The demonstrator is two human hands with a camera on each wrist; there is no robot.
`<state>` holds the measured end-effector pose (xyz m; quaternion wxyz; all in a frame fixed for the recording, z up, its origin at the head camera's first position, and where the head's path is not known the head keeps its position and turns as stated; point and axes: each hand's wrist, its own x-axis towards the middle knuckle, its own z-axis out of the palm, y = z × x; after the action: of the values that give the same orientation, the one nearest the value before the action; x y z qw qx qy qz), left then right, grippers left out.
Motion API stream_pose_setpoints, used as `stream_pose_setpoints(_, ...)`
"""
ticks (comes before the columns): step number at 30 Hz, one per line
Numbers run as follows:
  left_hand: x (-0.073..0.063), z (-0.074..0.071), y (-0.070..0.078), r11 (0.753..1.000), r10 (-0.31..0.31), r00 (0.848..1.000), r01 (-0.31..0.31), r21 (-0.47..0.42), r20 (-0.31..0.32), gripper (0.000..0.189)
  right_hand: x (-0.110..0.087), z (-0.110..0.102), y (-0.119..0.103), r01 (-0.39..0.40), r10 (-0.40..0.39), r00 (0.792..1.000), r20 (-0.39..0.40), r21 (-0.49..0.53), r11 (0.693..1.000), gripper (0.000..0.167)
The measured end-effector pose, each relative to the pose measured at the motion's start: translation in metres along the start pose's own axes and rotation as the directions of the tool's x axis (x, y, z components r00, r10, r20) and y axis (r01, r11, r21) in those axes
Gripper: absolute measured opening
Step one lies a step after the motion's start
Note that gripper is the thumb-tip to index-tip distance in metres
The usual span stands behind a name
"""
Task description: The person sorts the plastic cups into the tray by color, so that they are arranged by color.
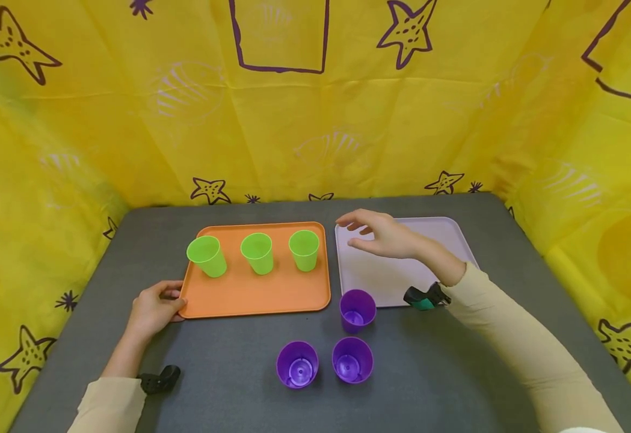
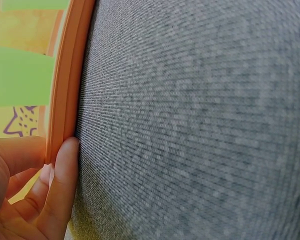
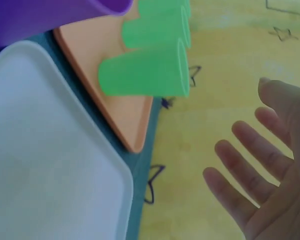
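Note:
My left hand (image 1: 155,308) pinches the left edge of an orange tray (image 1: 250,300), near its front corner. In the left wrist view the thumb lies on one side of the tray's rim (image 2: 65,95) and the fingers on the other. Three green cups stand in a row on this tray: a left cup (image 1: 208,257), a middle cup (image 1: 258,254) and a right cup (image 1: 304,251). Over the pale lilac tray (image 1: 434,225) hangs my right hand (image 1: 382,234), its fingers spread and loosely bent, holding nothing. The right wrist view shows its palm (image 3: 285,210) beside that tray.
One purple cup (image 1: 357,311) stands at the lilac tray's front left corner. Two more, a left purple cup (image 1: 297,364) and a right purple cup (image 1: 352,359), are nearer me on the grey tabletop (image 1: 228,373). Yellow patterned cloth (image 1: 293,120) surrounds the table's back and sides.

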<state>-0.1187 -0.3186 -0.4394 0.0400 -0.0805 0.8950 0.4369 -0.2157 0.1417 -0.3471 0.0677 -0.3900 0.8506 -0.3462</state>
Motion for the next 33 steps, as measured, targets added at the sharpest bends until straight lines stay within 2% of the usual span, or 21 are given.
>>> stream_pose_setpoints(11, 0.0, 0.0, -0.002, 1.0, 0.007, 1.0, -0.007, 0.01, -0.005, 0.042, -0.055, -0.011, 0.015, -0.13, 0.129, 0.984, -0.119, 0.006, 0.992, 0.042)
stream_pose_setpoints(20, 0.0, 0.0, 0.001, 1.0, 0.005, 1.0, -0.005, 0.007, -0.002, 0.043, -0.093, -0.006, 0.031, -0.129, 0.121, 0.952, -0.28, -0.011, 0.992, 0.042)
stream_pose_setpoints(24, 0.0, 0.0, 0.001, 1.0, 0.006, 1.0, -0.006, 0.016, 0.001, 0.042, -0.111, -0.007, 0.035, -0.178, 0.151, 0.922, -0.357, -0.044, 0.983, 0.044)
stream_pose_setpoints(30, 0.001, 0.0, 0.0, 1.0, -0.002, 1.0, 0.001, 0.025, 0.006, 0.043, -0.138, -0.009, 0.043, -0.284, 0.228, 0.849, -0.477, -0.047, 0.958, 0.048)
stream_pose_setpoints(33, 0.001, 0.0, 0.0, 1.0, -0.007, 1.0, 0.007, 0.029, 0.008, 0.043, -0.152, -0.01, 0.048, -0.309, 0.252, 0.818, -0.516, -0.025, 0.951, 0.048)
